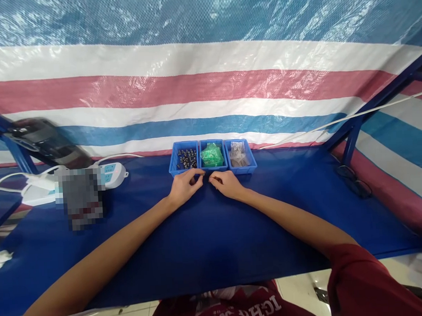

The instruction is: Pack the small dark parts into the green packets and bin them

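Maroon shirt [256,311] lies nearest us, below our blue table [202,253], with striped sheeting [193,89] behind. Our left hand [184,187] and right hand [227,184] are narrowed; we cannot tell their contents. Just beyond, bins [173,171] hold dark parts [187,158], green packets [212,155], clear bags [238,155]. Power strip [114,175] left; frame posts [352,139] edge both sides.

It looks like a small work spot. I see a blue table [209,252] with three little blue bins of small parts [187,159], green bits [212,155] and clear bits [238,154]. A big striped plastic sheet [193,88] hangs behind it.
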### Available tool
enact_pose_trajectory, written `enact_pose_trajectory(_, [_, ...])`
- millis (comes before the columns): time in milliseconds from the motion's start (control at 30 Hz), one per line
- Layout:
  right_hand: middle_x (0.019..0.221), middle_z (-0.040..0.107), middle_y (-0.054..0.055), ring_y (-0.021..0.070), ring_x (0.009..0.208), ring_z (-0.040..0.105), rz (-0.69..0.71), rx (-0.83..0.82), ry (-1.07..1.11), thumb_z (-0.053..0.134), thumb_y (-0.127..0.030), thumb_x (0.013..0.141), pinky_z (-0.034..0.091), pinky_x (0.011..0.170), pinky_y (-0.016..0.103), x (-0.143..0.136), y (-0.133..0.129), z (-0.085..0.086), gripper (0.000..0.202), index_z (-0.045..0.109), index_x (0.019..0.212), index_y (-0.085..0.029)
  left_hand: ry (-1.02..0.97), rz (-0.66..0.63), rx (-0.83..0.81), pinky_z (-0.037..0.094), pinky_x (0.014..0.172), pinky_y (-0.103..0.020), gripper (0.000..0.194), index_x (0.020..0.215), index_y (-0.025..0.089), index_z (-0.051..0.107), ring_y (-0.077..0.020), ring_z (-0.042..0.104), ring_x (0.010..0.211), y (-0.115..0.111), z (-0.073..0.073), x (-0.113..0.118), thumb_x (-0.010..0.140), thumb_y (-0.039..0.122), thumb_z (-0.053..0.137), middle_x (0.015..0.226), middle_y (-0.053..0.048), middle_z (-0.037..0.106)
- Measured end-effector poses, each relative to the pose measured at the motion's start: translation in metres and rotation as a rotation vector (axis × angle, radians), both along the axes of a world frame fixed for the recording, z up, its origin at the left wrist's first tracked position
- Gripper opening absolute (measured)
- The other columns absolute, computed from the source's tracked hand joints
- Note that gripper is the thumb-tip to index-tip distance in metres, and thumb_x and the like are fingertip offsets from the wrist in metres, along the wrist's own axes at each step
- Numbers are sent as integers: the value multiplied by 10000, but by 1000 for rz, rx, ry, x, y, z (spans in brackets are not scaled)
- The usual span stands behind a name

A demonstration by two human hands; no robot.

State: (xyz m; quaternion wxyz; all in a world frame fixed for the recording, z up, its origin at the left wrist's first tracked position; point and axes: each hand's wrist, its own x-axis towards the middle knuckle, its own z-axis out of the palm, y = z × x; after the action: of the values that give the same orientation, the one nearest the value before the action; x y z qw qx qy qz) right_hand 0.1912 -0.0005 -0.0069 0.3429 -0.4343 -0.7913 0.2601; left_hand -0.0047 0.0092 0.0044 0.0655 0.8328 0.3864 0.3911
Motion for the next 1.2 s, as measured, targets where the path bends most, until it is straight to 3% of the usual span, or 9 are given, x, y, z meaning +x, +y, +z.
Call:
enact_pose_trajectory(133, [585, 590, -21, 94, 530, 501, 3, 8, 10, 507, -174, 866, 343, 573, 202, -1, -1, 2, 156, 635, 780, -150, 5, -45, -11, 435, 541, -188, 159, 967, 180, 618, -58, 506, 519, 0, 2, -1, 902, 257, 495, 835, -5, 655])
enact_pose_trajectory(233, [585, 588, -21, 98, 533, 507, 5, 5, 14, 503, -178, 869, 352, 574, 204, -2, -1, 3, 162, 634, 777, -154, 13, -83, -17, 491, 674, -218, 217, 1032, 185, 612, -105, 608, 730, 0, 4, -2, 940, 283, 441, 966, -48, 655])
enact_pose_trajectory(367, [591, 600, -16, 106, 549, 521, 5, -5, 10, 507, -180, 868, 362, 584, 207, -2, 0, 3, 159, 643, 790, -156, 14, -125, -26, 497, 806, -251, 269, 1107, 199, 611, -147, 615, 953, 0, 3, -3, 964, 277, 397, 1038, -68, 634])
enact_pose_trajectory(600, [592, 586, -19, 107, 528, 506, 20, 8, 21, 477, -200, 888, 358, 576, 212, -1, -2, 1, 167, 625, 822, -163, 9, -117, -46, 496, 746, -231, 266, 1144, 199, 563, -124, 627, 837, 2, -4, -6, 978, 266, 366, 945, -48, 642])
enact_pose_trajectory(867, [586, 544, -37, 103, 506, 477, 9, 26, 60, 494, -211, 868, 362, 575, 214, -2, -1, 2, 133, 613, 906, -166, 77, -32, -72, 500, 700, -232, 262, 1143, 197, 510, -138, 657, 817, 1, -4, -4, 971, 333, 366, 1020, -50, 654])
enact_pose_trajectory(1067, [592, 543, -42, 98, 502, 475, 16, 18, 56, 505, -217, 858, 363, 578, 214, 0, -1, 2, 128, 600, 926, -167, 86, -34, -103, 426, 559, -193, 253, 1154, 190, 478, -84, 601, 625, 1, -4, -2, 958, 339, 418, 920, -20, 642])
enact_pose_trajectory(1200, [596, 547, -41, 103, 513, 490, 18, 2, 51, 504, -225, 858, 368, 583, 216, -1, -1, 2, 138, 591, 950, -169, 86, -42, -88, 420, 555, -192, 247, 1146, 189, 480, -77, 588, 605, 0, -3, -2, 958, 339, 420, 911, -18, 638])
